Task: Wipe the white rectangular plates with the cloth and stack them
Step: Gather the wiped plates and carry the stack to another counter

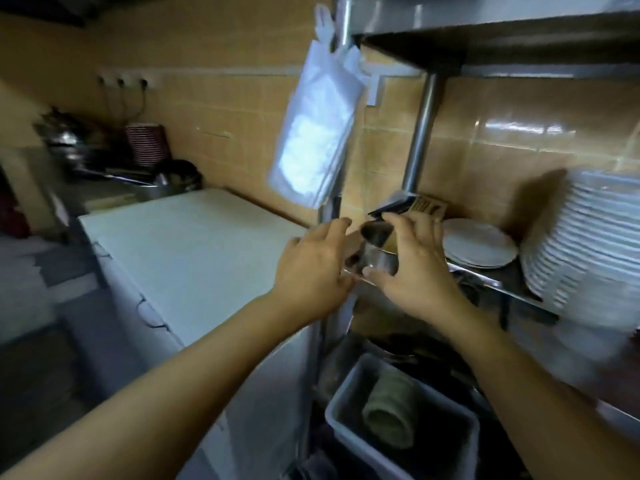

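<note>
Both hands reach to the near left corner of the steel shelf (485,277). The right hand (415,271) curls thumb and fingers around a small shiny metal cup (379,259) standing on that corner, its dark mouth tipped toward the camera. The left hand (311,268) is at the cup's other side with fingers fairly straight; whether it touches the cup or only the shelf post is hidden by the hand itself.

The likeliest slip, I judge, is the cup itself: it sits right at the shelf edge, looks smooth, and a loose grip could drop it into the grey bin (450,441) under the shelf, where a rolled cloth (391,410) lies. A quick move could also knock the dark packet (408,204) behind the cup, or carry the right forearm into the crockery farther along the shelf. Motion blur makes the picture soft, so fine contact is hard to read.

The plates are on the same shelf, to the right of the hands. A short pile of white plates (479,245) lies flat just beside the right hand; their outline looks rounded, though I cannot be sure. A tall leaning stack (581,237) stands at the shelf's far right, well apart from both hands. Neither hand touches any plate, and wiping is not yet begun.
</note>
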The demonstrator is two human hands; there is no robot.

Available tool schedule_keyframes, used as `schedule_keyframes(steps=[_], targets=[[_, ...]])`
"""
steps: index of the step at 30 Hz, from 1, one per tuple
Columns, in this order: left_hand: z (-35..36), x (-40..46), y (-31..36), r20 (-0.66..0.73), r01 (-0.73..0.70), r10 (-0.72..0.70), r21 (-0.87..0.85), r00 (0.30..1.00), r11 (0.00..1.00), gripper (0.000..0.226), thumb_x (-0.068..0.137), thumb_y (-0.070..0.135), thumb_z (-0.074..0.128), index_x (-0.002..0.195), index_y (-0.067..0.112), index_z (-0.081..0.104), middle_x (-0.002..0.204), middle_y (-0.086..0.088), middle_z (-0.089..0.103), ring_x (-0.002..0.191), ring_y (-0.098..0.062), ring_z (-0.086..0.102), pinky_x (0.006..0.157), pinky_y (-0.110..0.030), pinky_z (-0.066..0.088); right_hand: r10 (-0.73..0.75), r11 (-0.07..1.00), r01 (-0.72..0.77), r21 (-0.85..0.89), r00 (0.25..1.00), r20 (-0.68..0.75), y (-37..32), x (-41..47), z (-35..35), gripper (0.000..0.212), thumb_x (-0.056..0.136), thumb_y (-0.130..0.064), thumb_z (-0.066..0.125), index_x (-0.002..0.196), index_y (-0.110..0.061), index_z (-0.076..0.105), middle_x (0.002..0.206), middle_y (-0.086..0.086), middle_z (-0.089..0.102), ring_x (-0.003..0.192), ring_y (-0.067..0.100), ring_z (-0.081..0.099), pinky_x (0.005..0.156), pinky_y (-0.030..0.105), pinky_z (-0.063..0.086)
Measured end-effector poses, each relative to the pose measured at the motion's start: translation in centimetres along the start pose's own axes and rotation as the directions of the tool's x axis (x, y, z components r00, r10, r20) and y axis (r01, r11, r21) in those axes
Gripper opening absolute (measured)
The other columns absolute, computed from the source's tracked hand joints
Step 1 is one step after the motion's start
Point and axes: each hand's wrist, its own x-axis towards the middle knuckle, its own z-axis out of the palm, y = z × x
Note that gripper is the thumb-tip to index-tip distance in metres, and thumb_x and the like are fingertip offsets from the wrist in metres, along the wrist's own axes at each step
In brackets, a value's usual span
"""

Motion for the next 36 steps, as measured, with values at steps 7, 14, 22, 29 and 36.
schedule_keyframes(steps=[7,14,22,29,36], targets=[[-5.4,-5.3,-11.9,-0.025,0.237,-0.236,0.16,0.971,0.958,0.074,0.084,0.038,0.065,0.143,0.016,0.027,0.141,-0.004,0.045,0.123,-0.026,0.046,0.097,-0.038,0.037,-0.158,0.978,0.146,0.148,0.984,0.078,-11.6,4.1,8.1,0.079,0.072,-0.042,0.073,0.137,-0.024,0.031,0.133,0.002,0.025,0.124,0.02,0.019,0.104,0.033,0.026],[-7.9,-8.1,-20.1,-0.096,0.461,-0.452,0.267,0.887,0.846,0.075,0.084,0.037,0.066,0.144,0.018,0.024,0.146,-0.002,0.04,0.128,-0.025,0.044,0.104,-0.041,0.034,-0.339,0.905,0.279,0.321,0.928,0.151,-19.8,8.0,16.1,0.08,0.077,-0.039,0.071,0.141,-0.02,0.028,0.136,0.005,0.025,0.129,0.024,0.021,0.108,0.034,0.03],[-9.9,-8.7,-28.7,-0.181,0.678,-0.668,0.38,0.722,0.63,0.077,0.082,0.034,0.067,0.144,0.018,0.024,0.144,-0.002,0.042,0.129,-0.025,0.043,0.103,-0.041,0.033,-0.491,0.807,0.371,0.46,0.854,0.171,-26.9,14.0,24.9,0.081,0.076,-0.042,0.071,0.14,-0.023,0.027,0.136,0.005,0.024,0.127,0.024,0.022,0.105,0.035,0.032],[-11.8,-9.6,-36.0,-0.229,0.776,-0.769,0.409,0.597,0.48,0.075,0.085,0.038,0.065,0.144,0.019,0.022,0.142,-0.003,0.043,0.128,-0.023,0.043,0.105,-0.041,0.035,-0.596,0.726,0.434,0.533,0.784,0.175,-32.9,18.2,31.3,0.082,0.075,-0.043,0.072,0.14,-0.023,0.027,0.135,0.004,0.024,0.126,0.024,0.022,0.104,0.034,0.032],[-13.6,-10.0,-47.8,-0.253,0.803,-0.791,0.407,0.557,0.436,0.072,0.084,0.037,0.066,0.14,0.02,0.025,0.139,-0.002,0.044,0.126,-0.023,0.044,0.105,-0.041,0.034,-0.632,0.693,0.445,0.568,0.754,0.18,-41.0,22.8,39.9,0.084,0.075,-0.046,0.072,0.142,-0.026,0.024,0.134,0.001,0.023,0.124,0.021,0.023,0.101,0.031,0.032]])
